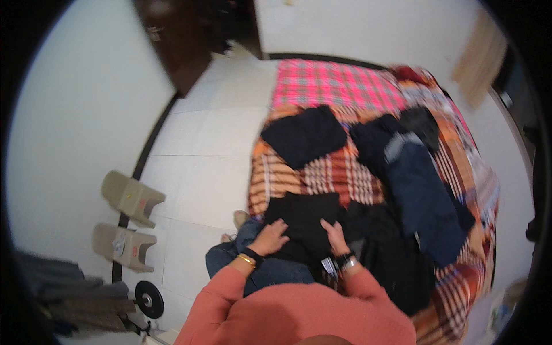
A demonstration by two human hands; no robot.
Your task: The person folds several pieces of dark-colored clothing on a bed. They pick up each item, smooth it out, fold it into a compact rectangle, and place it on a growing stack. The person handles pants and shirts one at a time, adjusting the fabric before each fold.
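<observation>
A black garment (306, 215) lies spread before me, partly over my lap and partly on the bed. My left hand (271, 238) rests on its left side, palm down with the fingers apart. On the garment's right side sits my right hand (334, 236), thumb and fingers spread. Neither hand is closed around the cloth. A white tag (329, 267) bearing writing shows beside my right wrist. Just to the right, more black clothing (384, 250) lies in a loose heap.
A folded dark garment (306, 136) and navy trousers (424, 198) lie on the checked blanket (276, 172). At the far end is a pink plaid cloth (336, 84). Two beige plastic stools (140, 200) stand left, near a black weight plate (149, 299). A brown door (177, 47) stands beyond.
</observation>
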